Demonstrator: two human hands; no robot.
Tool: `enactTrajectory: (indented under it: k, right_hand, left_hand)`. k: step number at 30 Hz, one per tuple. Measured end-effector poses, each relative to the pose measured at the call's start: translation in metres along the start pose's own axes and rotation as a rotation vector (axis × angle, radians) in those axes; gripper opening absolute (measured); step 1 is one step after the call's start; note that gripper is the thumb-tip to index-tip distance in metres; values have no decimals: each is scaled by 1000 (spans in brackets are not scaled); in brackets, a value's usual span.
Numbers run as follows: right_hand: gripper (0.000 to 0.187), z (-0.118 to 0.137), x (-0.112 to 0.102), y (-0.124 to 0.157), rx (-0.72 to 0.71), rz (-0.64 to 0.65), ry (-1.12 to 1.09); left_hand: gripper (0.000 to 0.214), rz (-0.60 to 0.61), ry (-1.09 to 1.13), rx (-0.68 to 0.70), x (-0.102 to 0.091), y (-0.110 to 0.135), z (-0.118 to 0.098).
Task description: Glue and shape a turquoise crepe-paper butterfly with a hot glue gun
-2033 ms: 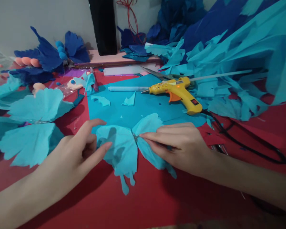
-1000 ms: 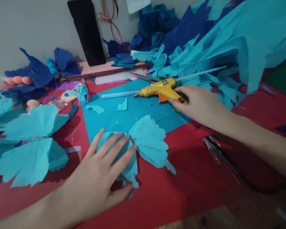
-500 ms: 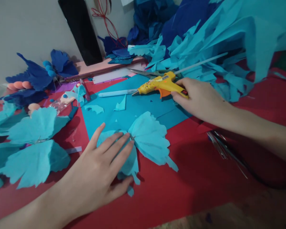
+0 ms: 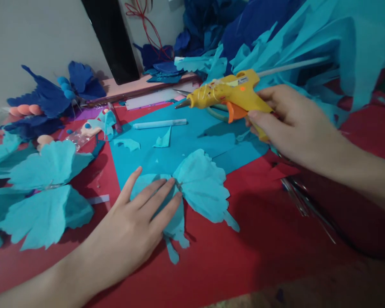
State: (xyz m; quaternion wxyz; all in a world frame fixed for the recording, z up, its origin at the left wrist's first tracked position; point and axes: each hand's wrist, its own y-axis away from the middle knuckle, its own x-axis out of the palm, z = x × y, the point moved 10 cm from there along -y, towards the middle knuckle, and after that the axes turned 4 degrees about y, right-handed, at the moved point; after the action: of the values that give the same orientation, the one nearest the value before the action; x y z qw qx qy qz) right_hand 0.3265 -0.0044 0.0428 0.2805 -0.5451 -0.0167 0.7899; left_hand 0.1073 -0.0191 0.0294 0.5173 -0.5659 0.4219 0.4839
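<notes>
Two wings form the light-blue crepe-paper butterfly point(image 4: 202, 188). It lies flat near the middle of the view, upper part on a teal paper sheet point(image 4: 192, 141), lower part and tails on the red table cover point(image 4: 231, 265).

Left hand point(image 4: 137, 224): open, palm down, fingers spread over the butterfly's left wing, fingertips reaching the pinched centre. Right wing uncovered.

Right hand point(image 4: 291, 124): closed around the grip of a yellow hot-glue gun point(image 4: 226, 92). Gun held clear of the table, above the far edge of the teal sheet, nozzle pointing left. Index finger lies just beside the orange trigger; whether it presses cannot be told. A white glue stick projects from the rear of the gun.

On the teal sheet, beyond the butterfly: a white pen-like stick point(image 4: 160, 124) and two small teal paper scraps point(image 4: 163, 139). A teal scissor handle point(image 4: 216, 112) shows under the gun.

Left of the sheet: two larger light-blue paper butterflies point(image 4: 45, 188), one in front of the other. Behind them, against the wall, dark-blue paper butterflies point(image 4: 51, 98) with blue and peach beads.

Far right: a high pile of cut teal and dark-blue crepe paper point(image 4: 308, 38). Thin silvery wires point(image 4: 295, 196) lie on the red cover under the right forearm.
</notes>
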Motion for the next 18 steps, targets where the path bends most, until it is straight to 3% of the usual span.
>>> enactTrajectory:
  k: [2, 4, 6, 12, 18]
  right_hand:
    - [36, 0, 4, 5, 104, 109, -168]
    - [45, 15, 3, 9, 67, 163, -250]
    - [51, 22, -3, 14, 61, 129, -245]
    - [54, 23, -5, 31, -13, 35, -62]
    - [55, 39, -3, 38, -302, -78, 224]
  left_hand:
    - [35, 1, -6, 9, 2, 1, 1]
    - [34, 13, -10, 15, 4, 2, 1]
    - [35, 26, -3, 4, 5, 3, 3]
    - [36, 21, 85, -16, 5, 8, 6]
    - [37, 17, 89, -20, 11, 14, 8]
